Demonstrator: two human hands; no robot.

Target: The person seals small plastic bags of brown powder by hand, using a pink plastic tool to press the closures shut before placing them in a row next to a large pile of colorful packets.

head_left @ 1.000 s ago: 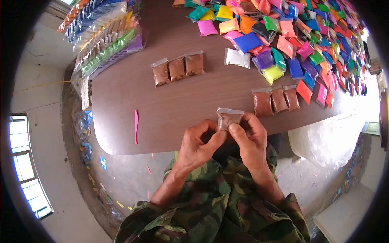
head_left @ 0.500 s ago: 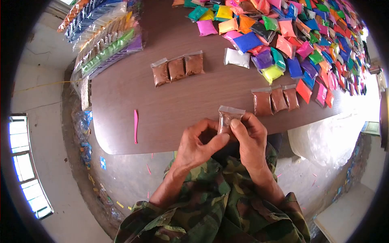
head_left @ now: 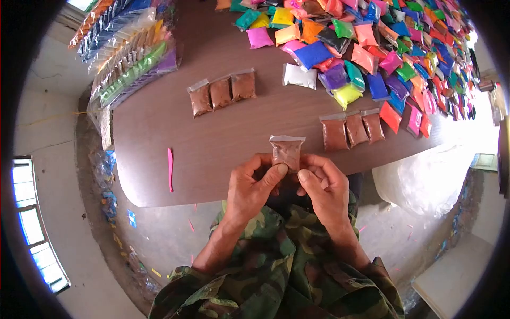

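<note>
A small clear bag of brown clay-like material (head_left: 287, 153) is held upright above the table's front edge, its pale top strip facing away from me. My left hand (head_left: 252, 183) pinches its lower left part, the thumb lying across the front. At the bag's lower right edge, the curled fingers of my right hand (head_left: 325, 183) touch it, with the thumb just beside it. Beyond my hands, three similar brown bags (head_left: 221, 93) lie in a row on the table at left. Another row of three brown bags (head_left: 353, 132) lies to the right.
A big heap of colourful bags (head_left: 372, 53) covers the table's far right. Stacked clear packs (head_left: 133, 58) stand at the far left. A pink plastic stick (head_left: 170, 170) lies on the brown table (head_left: 143, 138). A white plastic sack (head_left: 419, 178) hangs by the right edge.
The bag has moved slightly left and turned more upright and face-on. My left thumb now presses on its front, while my right thumb has come off the front to its right side.
</note>
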